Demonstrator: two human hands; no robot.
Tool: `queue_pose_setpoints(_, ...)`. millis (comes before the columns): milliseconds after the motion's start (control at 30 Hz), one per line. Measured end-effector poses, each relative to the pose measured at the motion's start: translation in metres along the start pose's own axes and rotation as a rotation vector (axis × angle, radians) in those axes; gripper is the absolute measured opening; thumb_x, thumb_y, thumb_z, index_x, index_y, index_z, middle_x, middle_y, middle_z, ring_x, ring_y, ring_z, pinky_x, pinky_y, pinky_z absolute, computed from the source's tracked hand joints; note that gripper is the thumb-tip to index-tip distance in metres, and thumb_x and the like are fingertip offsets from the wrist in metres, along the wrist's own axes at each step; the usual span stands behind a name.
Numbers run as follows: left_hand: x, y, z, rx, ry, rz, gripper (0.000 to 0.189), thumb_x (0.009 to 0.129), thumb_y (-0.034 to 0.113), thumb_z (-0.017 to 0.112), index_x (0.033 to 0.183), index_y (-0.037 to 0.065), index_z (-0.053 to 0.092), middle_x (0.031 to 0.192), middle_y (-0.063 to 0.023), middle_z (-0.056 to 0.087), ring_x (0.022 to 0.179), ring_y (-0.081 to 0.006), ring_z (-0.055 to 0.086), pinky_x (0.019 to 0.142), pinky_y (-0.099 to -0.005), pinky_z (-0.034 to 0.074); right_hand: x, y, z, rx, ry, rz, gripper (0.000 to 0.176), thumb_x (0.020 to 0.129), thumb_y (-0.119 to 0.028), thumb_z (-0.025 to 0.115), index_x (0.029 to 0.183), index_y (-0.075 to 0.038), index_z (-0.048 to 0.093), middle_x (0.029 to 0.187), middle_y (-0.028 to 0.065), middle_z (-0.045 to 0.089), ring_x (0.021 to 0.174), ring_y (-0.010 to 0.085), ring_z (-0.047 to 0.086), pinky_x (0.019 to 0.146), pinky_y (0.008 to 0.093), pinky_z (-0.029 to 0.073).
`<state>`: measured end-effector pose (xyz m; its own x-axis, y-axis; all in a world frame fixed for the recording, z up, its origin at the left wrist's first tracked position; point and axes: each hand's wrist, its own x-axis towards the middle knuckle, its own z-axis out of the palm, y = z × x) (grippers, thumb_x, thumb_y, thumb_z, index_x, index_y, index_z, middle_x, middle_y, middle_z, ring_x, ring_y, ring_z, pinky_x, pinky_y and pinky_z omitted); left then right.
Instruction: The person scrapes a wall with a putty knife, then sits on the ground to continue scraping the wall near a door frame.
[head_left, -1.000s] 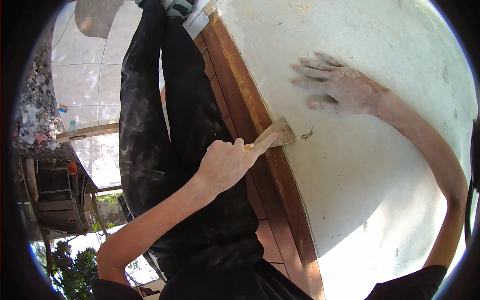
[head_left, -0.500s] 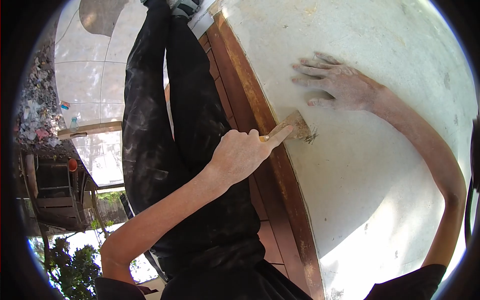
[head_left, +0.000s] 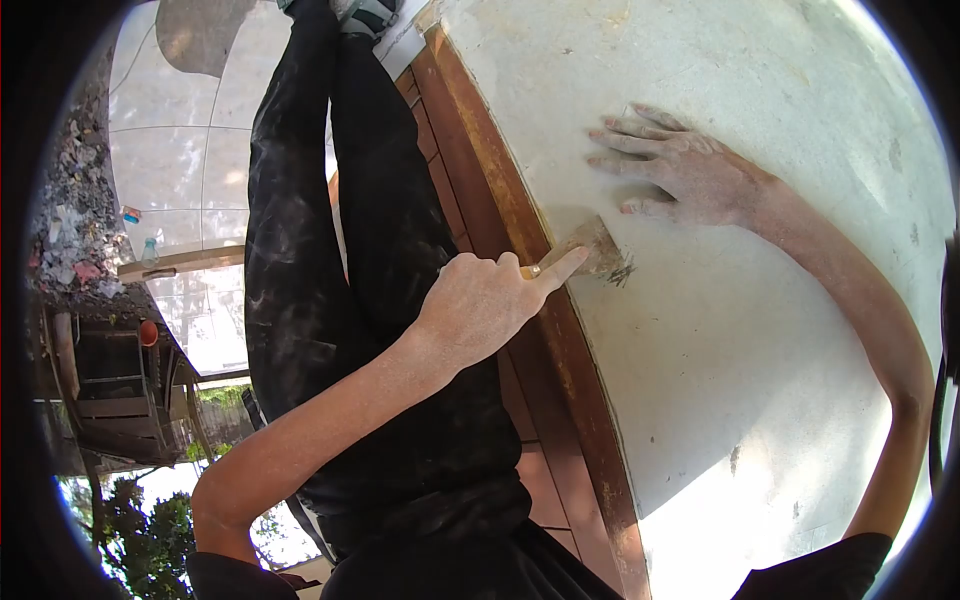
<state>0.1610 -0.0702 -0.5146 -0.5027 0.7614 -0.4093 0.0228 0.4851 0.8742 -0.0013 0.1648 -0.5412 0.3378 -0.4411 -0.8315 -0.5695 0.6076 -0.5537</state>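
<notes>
My left hand [head_left: 480, 305] is closed around a scraper [head_left: 598, 250], its index finger stretched along the flat, stained blade. The grip hides most of the handle. Past the brown wooden edging [head_left: 560, 345], the blade lies over a pale, smooth surface [head_left: 690, 370], with dark, ragged bits along its front edge. Higher up and to the right, my right hand [head_left: 700, 178] rests flat on the same surface, fingers spread towards the left, holding nothing. Pale dust coats both hands.
Reddish tiles [head_left: 540, 480] run beside the wooden edging. My legs in dusty black trousers [head_left: 300, 250] stretch upwards in view. On the left are pale floor tiles [head_left: 165, 165], a wooden strip [head_left: 190, 263], a small bottle [head_left: 149, 250] and a heap of rubble [head_left: 70, 235]. Bright sunlight falls across the pale surface.
My right hand has slid very slightly right, and my left elbow has swung a little outwards. The scraper stays in nearly the same place.
</notes>
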Motion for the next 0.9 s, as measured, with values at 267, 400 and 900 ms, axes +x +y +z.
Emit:
queue_pose_setpoints(267,-0.004,0.000,0.007,-0.003,-0.035,-0.025,0.068,0.089,0.017,0.061,0.152,0.020,0.033,0.054,-0.0017,0.049,0.039,-0.0084,0.045,0.038,-0.0251,0.042,0.008,0.002,-0.001,-0.013,-0.017,0.029,0.055,0.093,-0.049,0.054,0.141,-0.023,0.047,0.155,0.0006,0.033,0.145,0.0189,0.025,0.124,0.0397,0.013)
queue_pose_setpoints(400,-0.011,-0.002,0.007,-0.003,-0.047,-0.016,0.067,0.091,0.018,0.060,0.151,0.020,0.033,0.055,-0.0019,0.049,0.039,-0.0081,0.045,0.038,-0.0249,0.042,0.008,0.002,-0.002,-0.034,-0.015,0.007,0.056,0.093,-0.050,0.053,0.142,-0.024,0.046,0.155,0.0002,0.033,0.145,0.0187,0.025,0.124,0.0394,0.012)
queue_pose_setpoints(900,-0.021,0.004,0.003,0.049,-0.110,-0.079,0.064,0.090,0.017,0.060,0.150,0.021,0.037,0.054,-0.0009,0.047,0.039,-0.0073,0.043,0.037,-0.0243,0.038,0.007,0.003,0.003,-0.061,0.023,0.015,0.054,0.094,-0.052,0.051,0.141,-0.025,0.047,0.153,-0.0006,0.036,0.144,0.0172,0.028,0.124,0.0384,0.014)
